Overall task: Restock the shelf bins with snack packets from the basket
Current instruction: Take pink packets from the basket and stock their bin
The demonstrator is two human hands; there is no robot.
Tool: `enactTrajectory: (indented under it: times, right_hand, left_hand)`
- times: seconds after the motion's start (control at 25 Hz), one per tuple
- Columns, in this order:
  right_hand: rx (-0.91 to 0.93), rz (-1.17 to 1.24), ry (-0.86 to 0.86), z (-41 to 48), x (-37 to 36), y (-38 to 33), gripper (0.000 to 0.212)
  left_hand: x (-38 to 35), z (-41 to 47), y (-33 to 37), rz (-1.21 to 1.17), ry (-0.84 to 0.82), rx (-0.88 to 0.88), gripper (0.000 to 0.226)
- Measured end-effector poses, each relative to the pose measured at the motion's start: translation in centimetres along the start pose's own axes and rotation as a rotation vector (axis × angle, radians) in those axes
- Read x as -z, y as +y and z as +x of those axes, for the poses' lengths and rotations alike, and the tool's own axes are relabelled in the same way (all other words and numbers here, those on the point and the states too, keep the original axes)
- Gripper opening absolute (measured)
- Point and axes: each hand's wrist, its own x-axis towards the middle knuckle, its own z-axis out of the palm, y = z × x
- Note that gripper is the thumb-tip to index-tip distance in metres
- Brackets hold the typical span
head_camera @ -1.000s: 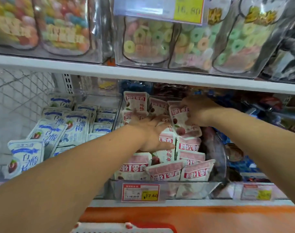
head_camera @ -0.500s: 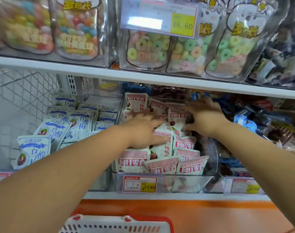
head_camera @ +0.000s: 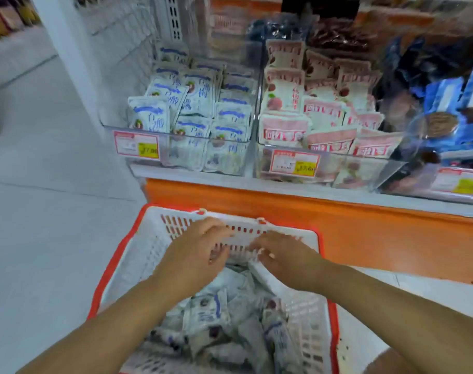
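Observation:
A white basket with a red rim (head_camera: pixel 116 256) stands on the floor below the shelf and holds several white-and-blue snack packets (head_camera: pixel 203 314). Both of my hands hover inside it near its far wall. My left hand (head_camera: pixel 195 256) has loosely bent fingers with nothing in them. My right hand (head_camera: pixel 284 261) curls its fingertips over the edge of a white packet (head_camera: pixel 267 282); blur hides whether it grips it. On the shelf, one clear bin (head_camera: pixel 230 160) holds white-and-blue packets (head_camera: pixel 195 101), and the bin next to it (head_camera: pixel 365 171) holds pink-and-white packets (head_camera: pixel 319 112).
An orange shelf base (head_camera: pixel 365 233) rises right behind the basket. Further right on the shelf sit blue packets (head_camera: pixel 451 103) and dark wrapped snacks (head_camera: pixel 332 36). Price tags (head_camera: pixel 294 163) hang on the bin fronts. Pale floor (head_camera: pixel 41 211) stretches to the left.
Both hands have left the pink packets in the shelf bin and dropped into the basket. My view has tilted down from the shelves to the basket.

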Motion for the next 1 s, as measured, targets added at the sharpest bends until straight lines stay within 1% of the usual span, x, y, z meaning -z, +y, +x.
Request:
enactTrajectory:
  times: [0.04,0.08,0.12,0.16,0.24,0.32,0.4,0.44,0.52,0.56,0.64,0.72,0.76,0.8,0.84,0.88,0.92,1.0]
  right_hand:
    - [-0.105,0.013,-0.159,1.1,-2.8,1.3,0.033]
    - [-0.181,-0.023,-0.288,2.0,-5.4,2.8,0.035]
    - [-0.242,-0.087,-0.386,3.0,-7.4,4.2,0.036]
    - [-0.313,-0.135,-0.445,3.7,-9.2,5.6,0.036]
    - [-0.401,-0.192,-0.500,4.5,-11.6,7.4,0.032]
    - [-0.461,-0.192,-0.531,4.6,-13.7,8.6,0.019]
    - [-0.530,-0.154,-0.522,4.9,-15.5,8.9,0.030]
    - [-0.563,-0.146,-0.521,5.1,-16.3,9.0,0.028]
    - [-0.547,-0.149,-0.577,5.6,-17.3,8.9,0.016]
    - [-0.526,-0.171,-0.621,5.7,-17.5,9.0,0.013]
    - [-0.480,-0.253,-0.666,5.8,-17.9,9.4,0.020]
    - [-0.450,-0.293,-0.607,5.6,-17.9,10.0,0.034]
    - [-0.439,-0.269,-0.567,5.4,-17.6,10.0,0.034]
    - [-0.412,-0.204,-0.496,5.4,-17.1,9.8,0.028]
    - [-0.399,-0.068,-0.409,5.4,-16.1,9.3,0.021]
    - [-0.394,0.092,-0.315,5.3,-14.8,8.8,0.024]
    - [-0.388,0.216,-0.213,5.3,-13.2,8.2,0.028]
    - [-0.362,0.421,-0.013,5.0,-9.7,6.9,0.027]
  left_hand:
    - [-2.2,-1.6,-1.6,-0.007,-0.168,0.105,0.035]
    - [-4.1,-3.0,-3.1,0.007,-0.322,0.180,0.039]
    - [-5.8,-3.9,-4.5,0.016,-0.443,0.230,0.043]
    - [-7.3,-4.9,-5.6,0.007,-0.522,0.270,0.043]
    - [-9.7,-6.4,-7.1,-0.018,-0.565,0.340,0.040]
    - [-11.2,-7.2,-7.7,-0.045,-0.596,0.398,0.040]
    - [-12.1,-7.3,-8.1,-0.072,-0.616,0.422,0.042]
    - [-12.4,-7.2,-8.4,-0.084,-0.609,0.431,0.042]
    - [-13.0,-6.9,-8.9,-0.100,-0.570,0.447,0.040]
    - [-13.2,-6.8,-9.0,-0.112,-0.558,0.456,0.039]
    - [-13.4,-6.6,-8.5,-0.138,-0.551,0.460,0.039]
    - [-13.2,-6.1,-7.8,-0.148,-0.563,0.448,0.041]
    - [-13.0,-5.9,-7.5,-0.161,-0.561,0.445,0.041]
    - [-12.8,-5.7,-7.2,-0.176,-0.549,0.445,0.042]
    - [-12.7,-5.4,-7.0,-0.198,-0.533,0.450,0.043]
    - [-12.4,-5.2,-6.7,-0.248,-0.518,0.473,0.045]
    - [-12.1,-5.0,-6.2,-0.338,-0.508,0.517,0.050]
    - [-10.9,-4.3,-5.1,-0.598,-0.504,0.607,0.057]
